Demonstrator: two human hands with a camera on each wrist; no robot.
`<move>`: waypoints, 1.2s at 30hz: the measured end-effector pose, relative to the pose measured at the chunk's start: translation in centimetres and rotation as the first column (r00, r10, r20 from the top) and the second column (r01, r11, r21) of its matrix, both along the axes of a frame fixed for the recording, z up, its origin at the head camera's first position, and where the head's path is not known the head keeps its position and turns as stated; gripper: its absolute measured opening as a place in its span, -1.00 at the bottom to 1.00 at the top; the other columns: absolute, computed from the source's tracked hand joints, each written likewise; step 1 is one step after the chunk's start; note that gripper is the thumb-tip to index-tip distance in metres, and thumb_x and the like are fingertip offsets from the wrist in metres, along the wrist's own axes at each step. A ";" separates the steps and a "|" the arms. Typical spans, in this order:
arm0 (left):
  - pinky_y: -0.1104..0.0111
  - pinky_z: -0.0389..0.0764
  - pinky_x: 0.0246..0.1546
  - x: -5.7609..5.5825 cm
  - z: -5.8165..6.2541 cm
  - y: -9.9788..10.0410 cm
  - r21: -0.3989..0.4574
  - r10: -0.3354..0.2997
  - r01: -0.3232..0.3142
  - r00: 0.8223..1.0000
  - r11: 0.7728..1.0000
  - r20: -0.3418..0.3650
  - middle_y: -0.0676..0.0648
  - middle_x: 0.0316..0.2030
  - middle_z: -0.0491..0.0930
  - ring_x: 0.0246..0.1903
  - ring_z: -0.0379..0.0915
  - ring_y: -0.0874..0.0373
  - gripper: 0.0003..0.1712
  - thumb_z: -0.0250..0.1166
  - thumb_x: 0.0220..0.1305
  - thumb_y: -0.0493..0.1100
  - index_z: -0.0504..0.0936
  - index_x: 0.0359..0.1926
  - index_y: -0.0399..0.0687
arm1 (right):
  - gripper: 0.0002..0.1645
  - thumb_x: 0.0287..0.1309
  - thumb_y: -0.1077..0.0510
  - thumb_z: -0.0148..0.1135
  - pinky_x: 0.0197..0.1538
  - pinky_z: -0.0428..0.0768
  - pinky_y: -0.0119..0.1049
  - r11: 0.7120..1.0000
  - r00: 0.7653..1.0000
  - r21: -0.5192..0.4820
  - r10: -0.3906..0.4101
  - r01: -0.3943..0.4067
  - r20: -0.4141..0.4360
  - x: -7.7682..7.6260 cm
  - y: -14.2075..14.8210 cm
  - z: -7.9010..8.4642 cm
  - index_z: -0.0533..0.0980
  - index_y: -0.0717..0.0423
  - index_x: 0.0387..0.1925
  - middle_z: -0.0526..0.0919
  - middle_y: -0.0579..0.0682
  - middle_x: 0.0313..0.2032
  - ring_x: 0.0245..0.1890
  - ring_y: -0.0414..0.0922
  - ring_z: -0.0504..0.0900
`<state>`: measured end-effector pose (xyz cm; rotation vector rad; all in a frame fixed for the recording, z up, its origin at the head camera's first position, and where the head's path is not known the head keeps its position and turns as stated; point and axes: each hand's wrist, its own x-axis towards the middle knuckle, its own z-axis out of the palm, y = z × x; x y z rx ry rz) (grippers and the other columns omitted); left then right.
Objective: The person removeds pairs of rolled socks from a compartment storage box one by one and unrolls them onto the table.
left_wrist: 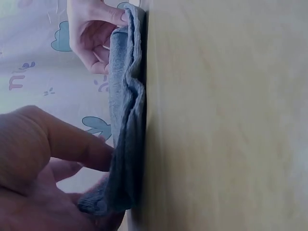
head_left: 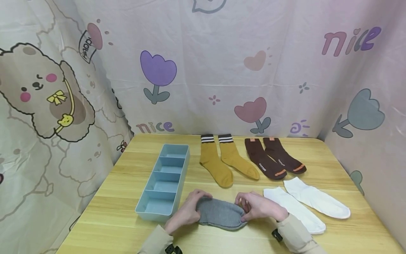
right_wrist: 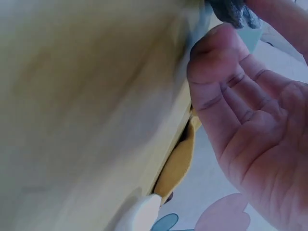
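Note:
A grey sock (head_left: 220,213), lying in a flat folded bundle of layers, is on the table in front of me. My left hand (head_left: 190,208) holds its left end, with the thumb on the near side and fingers at the far edge. At the other end, my right hand (head_left: 255,206) pinches the edge between thumb and fingers. The left wrist view shows the grey layers (left_wrist: 127,96) edge-on, low over the tabletop. Only a dark bit of the sock (right_wrist: 231,12) appears in the right wrist view, by the curled right fingers (right_wrist: 216,72).
Left of the sock stands a blue four-section box (head_left: 181,183); no items show inside it. Two mustard socks (head_left: 215,167) lie behind, two dark brown socks (head_left: 264,160) at the back right, and two white socks (head_left: 317,197) on the right. A printed curtain (head_left: 203,70) surrounds the table (head_left: 104,211).

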<state>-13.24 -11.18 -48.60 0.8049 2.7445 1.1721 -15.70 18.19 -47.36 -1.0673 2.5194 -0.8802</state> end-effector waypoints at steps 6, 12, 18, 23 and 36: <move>0.01 0.50 0.20 0.2 -0.2 0.0 0.019 0.097 -0.097 0.995 0.995 0.018 -0.24 0.08 0.47 0.13 0.39 -0.13 -0.25 0.09 -0.13 -0.64 0.50 0.18 -0.20 | -0.45 -0.14 0.23 0.58 -0.36 0.46 -0.57 0.997 0.997 -0.032 0.066 -0.067 -0.033 0.3 -0.2 -0.3 0.44 0.04 -0.13 0.60 -0.13 -0.56 -0.53 -0.50 0.42; 0.05 0.52 0.14 0.3 -0.2 0.1 0.028 0.143 -0.143 0.990 0.989 0.022 -0.29 0.07 0.49 0.12 0.41 -0.16 -0.22 0.13 -0.12 -0.65 0.43 0.24 -0.25 | -0.52 -0.11 0.23 0.56 -0.38 0.43 -0.60 0.991 0.991 -0.041 0.123 -0.126 -0.055 0.4 -0.4 -0.4 0.47 0.01 -0.17 0.57 -0.08 -0.58 -0.54 -0.50 0.38; 0.17 0.52 0.05 0.2 -0.1 0.0 0.029 0.156 -0.156 0.988 0.987 0.004 -0.22 -0.01 0.52 0.02 0.43 -0.07 -0.21 0.14 -0.11 -0.66 0.40 0.25 -0.26 | -0.76 -0.02 0.17 0.50 -0.46 0.33 -0.64 0.987 0.987 -0.036 0.158 -0.158 -0.017 0.4 -0.8 -0.4 0.53 0.02 -0.43 0.46 -0.16 -0.66 -0.57 -0.54 0.29; 0.17 0.50 0.02 0.2 -0.2 -0.1 0.018 0.153 -0.153 0.988 0.988 -0.011 -0.19 -0.04 0.53 -0.01 0.43 -0.05 -0.24 0.13 -0.07 -0.65 0.39 0.25 -0.28 | -0.81 0.08 0.12 0.46 -0.53 0.31 -0.64 0.986 0.986 -0.051 0.163 -0.160 0.043 0.5 -1.2 -0.4 0.59 0.03 -0.52 0.42 -0.25 -0.69 -0.62 -0.56 0.27; 0.14 0.58 -0.01 0.2 -0.1 -0.2 0.034 0.205 -0.203 0.977 0.979 -0.051 -0.15 -0.17 0.60 -0.09 0.54 -0.05 -0.40 0.18 0.08 -0.61 0.45 0.19 -0.30 | -0.80 0.06 0.23 0.44 -0.53 0.47 -0.62 0.982 0.945 -0.071 0.190 -0.177 0.268 1.0 -2.1 -0.4 0.53 0.18 -0.49 0.69 0.02 -0.66 -0.65 -0.58 0.45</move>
